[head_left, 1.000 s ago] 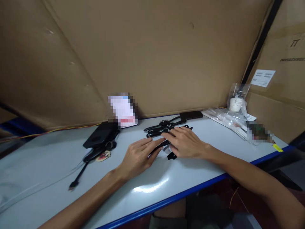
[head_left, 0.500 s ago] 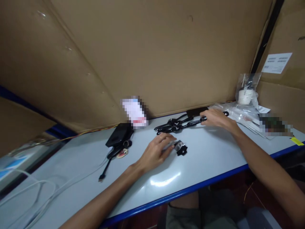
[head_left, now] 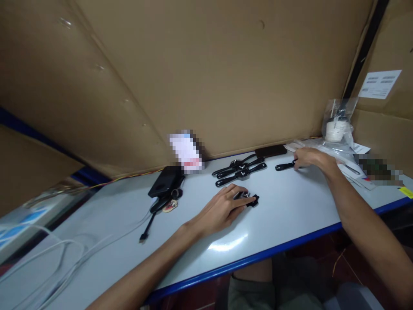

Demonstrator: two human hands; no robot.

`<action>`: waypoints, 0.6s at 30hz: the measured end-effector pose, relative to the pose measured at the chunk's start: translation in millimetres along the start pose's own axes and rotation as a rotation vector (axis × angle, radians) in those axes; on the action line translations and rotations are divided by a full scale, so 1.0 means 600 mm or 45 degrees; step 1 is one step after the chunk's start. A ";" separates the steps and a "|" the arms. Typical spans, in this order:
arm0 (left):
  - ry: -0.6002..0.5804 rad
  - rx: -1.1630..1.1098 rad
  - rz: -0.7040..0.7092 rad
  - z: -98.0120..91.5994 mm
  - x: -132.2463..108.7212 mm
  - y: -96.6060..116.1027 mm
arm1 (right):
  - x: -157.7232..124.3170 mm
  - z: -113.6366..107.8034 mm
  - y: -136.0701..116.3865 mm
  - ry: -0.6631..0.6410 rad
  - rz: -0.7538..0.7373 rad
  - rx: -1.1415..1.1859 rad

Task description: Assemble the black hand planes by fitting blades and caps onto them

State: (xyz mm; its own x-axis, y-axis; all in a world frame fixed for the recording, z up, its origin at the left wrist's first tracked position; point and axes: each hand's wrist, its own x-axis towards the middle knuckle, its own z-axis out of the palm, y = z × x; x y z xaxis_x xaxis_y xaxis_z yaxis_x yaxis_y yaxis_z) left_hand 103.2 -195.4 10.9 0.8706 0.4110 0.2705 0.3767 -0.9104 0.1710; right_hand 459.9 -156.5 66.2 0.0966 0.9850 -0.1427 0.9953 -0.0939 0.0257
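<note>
Fingers bent, my left hand grips a small black-and-metal piece with a star-like black edge; part of it is under the fingers. My right hand is closed over the inner end of a slim black piece with a looped end, lying farther back on the right. The rest of that piece is hidden by the hand. Between and behind my hands, similar long black pieces with round middles lie side by side on the white tabletop.
A flat dark case lies by the cardboard wall. At left are a black box-shaped device, a short cable and a propped phone. Plastic bags and papers lie right, beside a white cup.
My left hand has moved right and closed over the black-and-metal piece. My right hand has shifted slightly right; one long black piece now lies in front of the others, away from it.
</note>
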 end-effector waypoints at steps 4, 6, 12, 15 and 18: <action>-0.049 0.032 -0.032 0.000 0.000 0.008 | -0.014 0.008 -0.050 0.201 -0.175 -0.082; -0.069 0.027 -0.032 0.002 -0.002 0.012 | -0.021 0.024 -0.091 0.419 -0.392 0.065; -0.213 -0.100 -0.013 0.002 -0.001 0.030 | -0.026 0.093 -0.188 0.465 -0.980 0.311; -0.298 -0.095 -0.045 0.000 0.001 0.034 | -0.022 0.101 -0.194 0.433 -1.017 0.292; -0.303 -0.073 -0.081 0.002 -0.004 0.028 | -0.023 0.088 -0.186 0.459 -0.982 0.288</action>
State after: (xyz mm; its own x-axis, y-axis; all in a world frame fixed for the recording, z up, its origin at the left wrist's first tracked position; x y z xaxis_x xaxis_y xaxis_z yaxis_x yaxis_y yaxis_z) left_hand 107.8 -211.5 12.0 0.8984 0.4383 0.0281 0.4201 -0.8762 0.2361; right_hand 348.2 -167.6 13.0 -0.5750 0.7677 0.2829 0.7637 0.6277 -0.1509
